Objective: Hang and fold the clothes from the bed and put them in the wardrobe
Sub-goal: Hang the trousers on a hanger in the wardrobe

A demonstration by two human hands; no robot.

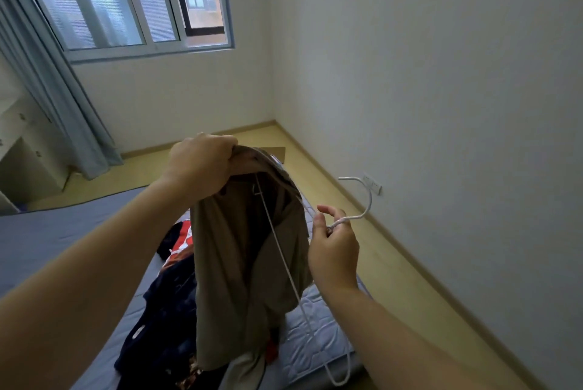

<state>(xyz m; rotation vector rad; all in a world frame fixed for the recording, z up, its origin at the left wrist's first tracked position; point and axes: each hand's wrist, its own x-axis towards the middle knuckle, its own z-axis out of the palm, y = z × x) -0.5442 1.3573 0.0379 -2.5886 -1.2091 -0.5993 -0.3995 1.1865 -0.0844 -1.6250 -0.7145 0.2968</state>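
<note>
Garment (239, 263), one, in left hand (202, 165); one hanger (347, 220) in right hand (334, 251).

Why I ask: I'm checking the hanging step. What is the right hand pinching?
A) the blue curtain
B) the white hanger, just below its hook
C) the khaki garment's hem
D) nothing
B: the right hand pinches the white hanger just below its hook, while the left hand grips the top of the khaki garment.

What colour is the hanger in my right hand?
White: the hanger, pinched by the right hand, shows best in the head view.
</note>
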